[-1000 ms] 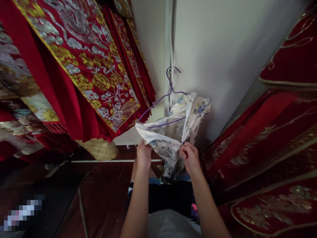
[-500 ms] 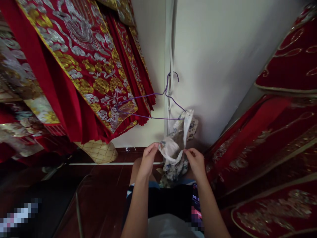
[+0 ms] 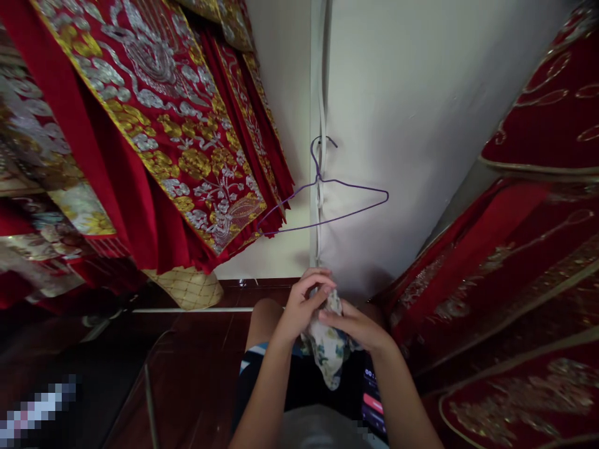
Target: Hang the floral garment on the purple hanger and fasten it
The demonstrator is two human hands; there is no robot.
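A white cloth garment with a floral print (image 3: 331, 358) is bunched up above my lap. My left hand (image 3: 306, 302) is curled at its upper left, with thumb and fingers closing near the top of the fabric. From the other side my right hand (image 3: 358, 323) grips the cloth, its thumb lying across the front. Part of the bundle is hidden behind the fingers. On the wall in front hangs a purple wire hanger (image 3: 346, 216) with nothing on it, beyond the reach of both hands.
Red embroidered garments (image 3: 187, 143) hang at the left, and more red embroidered cloth (image 3: 510, 268) stands at the right. White cables (image 3: 322, 93) run down the wall. A phone (image 3: 373, 399) lies on my right thigh. A white bar (image 3: 187, 310) crosses near the floor.
The floral garment has come off the hanger's right end and down towards my lap. Both hands have moved closer together around it. The hanger has swung and shifted to the right.
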